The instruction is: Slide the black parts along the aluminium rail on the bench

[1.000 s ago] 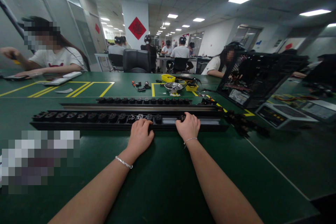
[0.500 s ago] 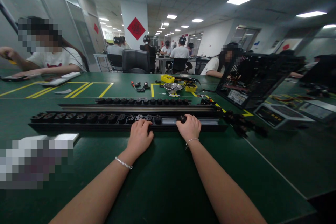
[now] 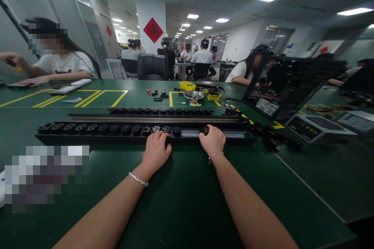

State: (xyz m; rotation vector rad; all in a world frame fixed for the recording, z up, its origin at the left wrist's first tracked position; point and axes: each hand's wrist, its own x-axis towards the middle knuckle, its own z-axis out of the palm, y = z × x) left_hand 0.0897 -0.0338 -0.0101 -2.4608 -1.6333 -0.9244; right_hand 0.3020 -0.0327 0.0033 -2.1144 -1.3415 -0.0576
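Observation:
A long black power strip housing [image 3: 96,139] lies across the green table in front of me, with a row of black round-faced socket modules [image 3: 103,128] along its left and middle part. My left hand [image 3: 157,148] is closed over the near edge of the housing, fingers on top beside the modules and thumb at the front. Toward the right end, my right hand [image 3: 213,140] pinches a single black socket module [image 3: 206,130] over the pale open channel [image 3: 191,134]. A gap of channel separates it from the row. Its underside is hidden, so I cannot tell whether it touches the channel.
Behind lie a long rail [image 3: 152,119] and another strip of sockets [image 3: 140,111]. Farther back are a metal bowl [image 3: 193,95] and a yellow bin [image 3: 187,86]. A computer case [image 3: 280,89] and dark loose parts [image 3: 270,137] are right. Co-workers sit around.
The whole view has shifted slightly. Both hands stay at nearly the same places on the strip, the right one still pinching the socket module.

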